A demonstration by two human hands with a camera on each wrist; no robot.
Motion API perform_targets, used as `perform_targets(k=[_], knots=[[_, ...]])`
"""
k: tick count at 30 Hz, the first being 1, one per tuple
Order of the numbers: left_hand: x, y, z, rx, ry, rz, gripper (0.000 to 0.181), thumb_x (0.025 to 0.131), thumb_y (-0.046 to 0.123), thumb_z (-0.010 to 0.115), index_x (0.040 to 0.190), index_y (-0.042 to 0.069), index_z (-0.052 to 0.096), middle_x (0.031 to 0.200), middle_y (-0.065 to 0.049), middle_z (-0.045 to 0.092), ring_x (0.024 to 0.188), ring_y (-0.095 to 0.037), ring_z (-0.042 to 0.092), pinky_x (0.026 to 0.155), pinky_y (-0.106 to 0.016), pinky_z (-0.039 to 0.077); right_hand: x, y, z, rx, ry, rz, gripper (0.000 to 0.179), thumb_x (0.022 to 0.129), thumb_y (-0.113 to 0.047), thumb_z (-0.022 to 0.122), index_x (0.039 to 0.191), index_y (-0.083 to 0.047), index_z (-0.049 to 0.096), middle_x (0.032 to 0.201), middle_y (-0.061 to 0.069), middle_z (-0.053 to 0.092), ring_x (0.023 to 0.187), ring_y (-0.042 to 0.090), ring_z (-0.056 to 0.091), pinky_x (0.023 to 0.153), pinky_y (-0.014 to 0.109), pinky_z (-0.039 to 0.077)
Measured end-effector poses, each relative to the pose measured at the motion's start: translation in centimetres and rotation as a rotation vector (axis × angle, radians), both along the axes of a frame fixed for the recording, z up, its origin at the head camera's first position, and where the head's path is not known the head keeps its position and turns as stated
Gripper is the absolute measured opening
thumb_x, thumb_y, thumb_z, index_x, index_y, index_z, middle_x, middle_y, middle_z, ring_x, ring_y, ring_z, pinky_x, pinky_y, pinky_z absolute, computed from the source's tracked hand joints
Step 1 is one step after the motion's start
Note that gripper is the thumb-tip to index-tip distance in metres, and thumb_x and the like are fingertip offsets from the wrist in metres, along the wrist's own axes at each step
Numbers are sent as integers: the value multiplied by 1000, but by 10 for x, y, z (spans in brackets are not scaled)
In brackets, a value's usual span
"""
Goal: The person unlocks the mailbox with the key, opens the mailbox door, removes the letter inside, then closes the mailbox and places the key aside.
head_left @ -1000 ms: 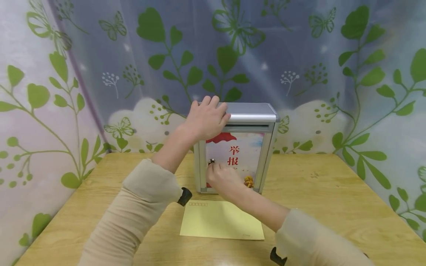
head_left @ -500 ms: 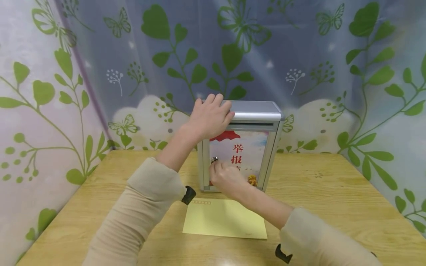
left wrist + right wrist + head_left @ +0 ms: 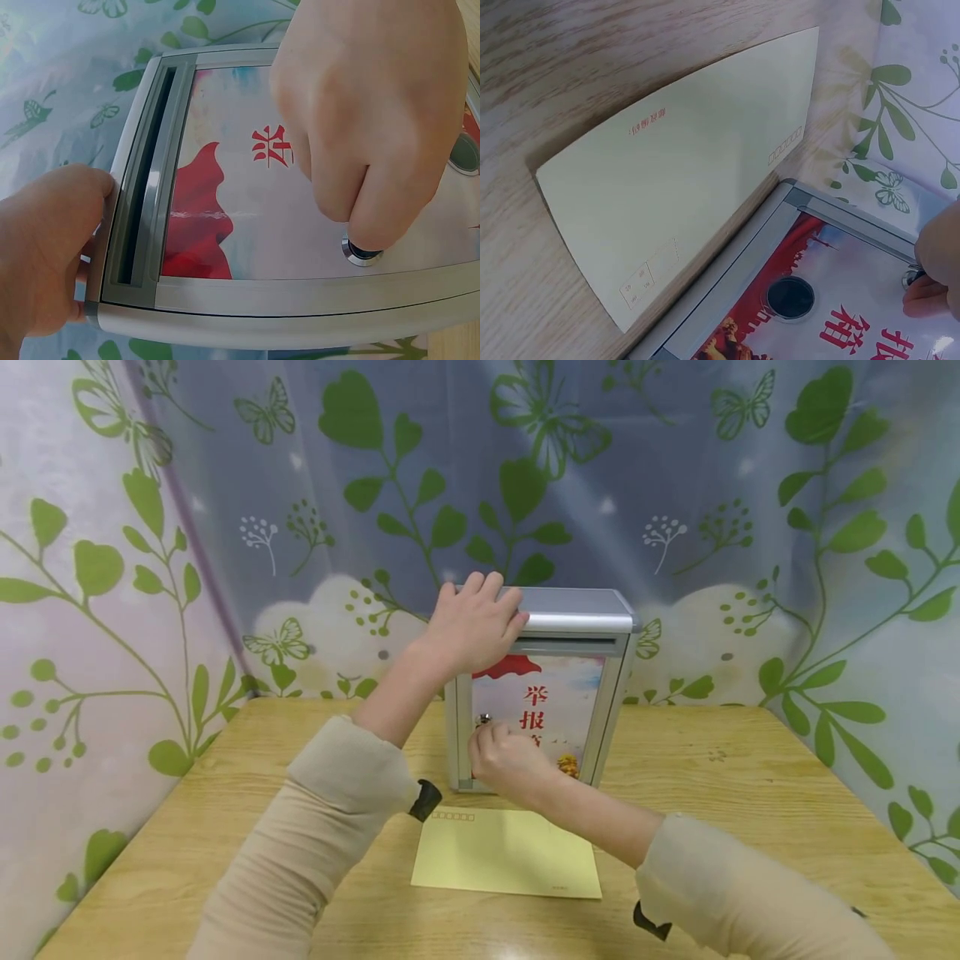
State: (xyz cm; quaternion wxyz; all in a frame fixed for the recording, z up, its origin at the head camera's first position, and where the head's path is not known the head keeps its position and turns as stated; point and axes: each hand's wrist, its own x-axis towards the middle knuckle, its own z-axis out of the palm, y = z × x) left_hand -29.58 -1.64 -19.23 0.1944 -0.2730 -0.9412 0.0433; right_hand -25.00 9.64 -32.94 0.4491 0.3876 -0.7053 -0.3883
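A silver metal suggestion box with a slot and red Chinese characters on its front stands upright on the table. My left hand holds its top left corner, fingers over the top and thumb near the front edge. On the front panel's left side is a round silver lock. My right hand pinches at this lock with bent fingers; the key between them is mostly hidden by the fingertips. In the right wrist view, my right fingertips are right at the lock.
A yellow envelope lies flat on the wooden table in front of the box, under my right forearm. A round dark window sits low on the panel. A leaf-patterned curtain hangs close behind.
My right hand stays at the lock while its wrist and forearm shift slightly outward to the right. The whole view shifted slightly between the first two frames. The left hand keeps its hold.
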Motion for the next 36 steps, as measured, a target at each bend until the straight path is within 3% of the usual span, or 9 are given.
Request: perform_targets(k=[6, 9, 17, 22, 26, 31, 36], knots=[[1, 0, 1, -2, -11, 6, 38, 101, 40, 23, 123, 16, 43, 115, -6, 40, 101, -24, 35, 81, -42, 33, -1, 0, 1, 9, 17, 14, 21, 85, -8, 50, 85, -3, 71, 77, 8, 67, 65, 16, 61, 51, 23, 42], [0, -1, 1, 4, -7, 9, 38, 101, 40, 23, 121, 15, 43, 116, -6, 40, 102, -25, 35, 82, -43, 33, -2, 1, 1, -30, -29, 31, 18, 85, -11, 54, 86, -2, 70, 76, 8, 66, 64, 16, 60, 50, 22, 44], [1, -1, 0, 4, -13, 14, 40, 101, 40, 23, 125, 16, 43, 122, -7, 40, 107, -26, 35, 84, -43, 33, -11, 4, -3, -314, -227, 102, 12, 82, -14, 66, 88, -4, 62, 67, 4, 58, 51, 16, 51, 38, 21, 38], [0, 1, -1, 1, -20, 11, 42, 100, 41, 22, 128, 17, 42, 125, -6, 39, 110, -26, 34, 86, -44, 32, -17, 7, -9, -393, -290, 136, 14, 83, -12, 63, 90, -3, 56, 66, 5, 52, 51, 19, 50, 40, 25, 39], [0, 1, -3, -2, -14, 15, 41, 100, 41, 22, 127, 17, 42, 123, -6, 39, 110, -26, 34, 85, -44, 32, -22, 8, -14, -391, -267, 183, 12, 89, -11, 50, 94, -1, 56, 68, 6, 53, 53, 19, 51, 43, 26, 40], [0, 0, -2, -2, -4, 10, 41, 100, 41, 22, 126, 17, 42, 121, -6, 39, 108, -25, 34, 83, -42, 32, -29, 10, -18, -366, -206, 234, 31, 96, -10, 26, 91, -2, 55, 68, 6, 52, 52, 19, 48, 43, 26, 37], [0, 0, -1, -7, 5, 7, 41, 101, 41, 22, 126, 16, 42, 119, -6, 39, 105, -25, 35, 81, -41, 32, -32, 11, -18, -364, -177, 277, 34, 97, -9, 21, 88, -2, 53, 68, 6, 51, 53, 18, 48, 44, 26, 37]])
